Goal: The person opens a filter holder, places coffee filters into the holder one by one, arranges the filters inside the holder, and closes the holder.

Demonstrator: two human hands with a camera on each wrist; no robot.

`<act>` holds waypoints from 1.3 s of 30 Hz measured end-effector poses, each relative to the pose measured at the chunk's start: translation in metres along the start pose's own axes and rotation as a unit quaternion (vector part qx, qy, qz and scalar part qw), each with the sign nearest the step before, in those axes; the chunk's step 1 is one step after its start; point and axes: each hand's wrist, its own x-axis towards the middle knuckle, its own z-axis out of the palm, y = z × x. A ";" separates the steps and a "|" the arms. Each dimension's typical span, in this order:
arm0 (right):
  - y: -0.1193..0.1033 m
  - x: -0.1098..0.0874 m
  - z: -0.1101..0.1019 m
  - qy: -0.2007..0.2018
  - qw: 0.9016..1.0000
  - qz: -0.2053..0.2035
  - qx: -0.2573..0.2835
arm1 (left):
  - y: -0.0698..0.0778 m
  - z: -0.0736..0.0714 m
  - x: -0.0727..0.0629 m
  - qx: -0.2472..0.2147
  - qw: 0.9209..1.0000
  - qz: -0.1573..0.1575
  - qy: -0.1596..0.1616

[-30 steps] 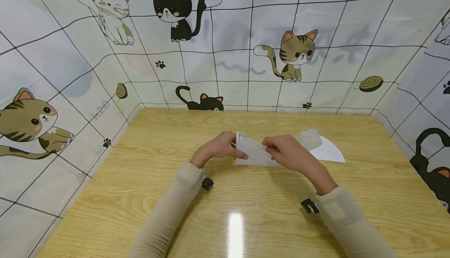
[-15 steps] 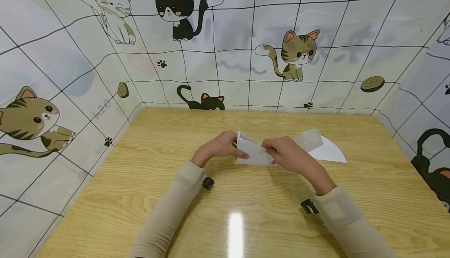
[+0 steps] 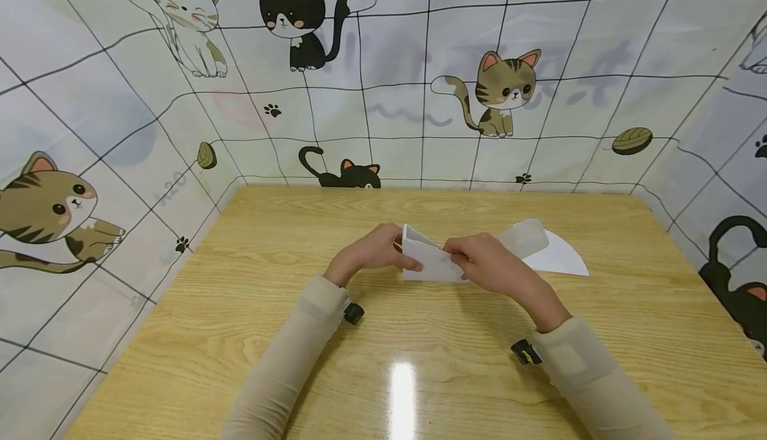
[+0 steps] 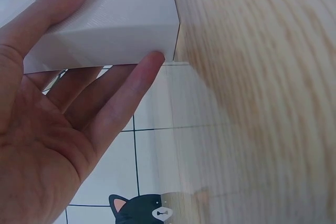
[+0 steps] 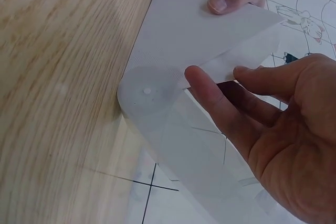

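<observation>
A white, box-like folded piece with thin walls (image 3: pixel 428 268) stands on the wooden table, its top edges spread into a V-shaped gap. My left hand (image 3: pixel 374 248) grips its left end; in the left wrist view the thumb lies on one broad face and the fingers lie along the narrow side (image 4: pixel 110 45). My right hand (image 3: pixel 488 260) pinches the upper edge near the right end. In the right wrist view a translucent, round-ended strip (image 5: pixel 189 145) meets the panel's corner at a small white rivet (image 5: pixel 147 91). The right hand partly hides this end in the head view.
Behind the right hand, the strip's translucent rounded end (image 3: pixel 527 237) overlaps a white quarter-round sheet (image 3: pixel 563 257) on the table (image 3: pixel 335 373). A cat-printed cloth wall (image 3: pixel 395 114) encloses the back and sides. Small black devices (image 3: pixel 353 313) sit at both wrists.
My right hand has slid slightly left along the white piece's upper edge. The left hand keeps its hold in the same place.
</observation>
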 end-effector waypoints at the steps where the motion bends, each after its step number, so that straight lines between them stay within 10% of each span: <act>1: 0.000 0.000 0.000 -0.001 1.000 0.001 -0.001 | 0.000 0.000 0.000 0.000 1.000 0.000 0.000; 39: -0.001 0.003 0.005 -0.003 1.000 0.003 -0.020 | -0.001 0.001 -0.002 -0.006 1.000 -0.001 0.002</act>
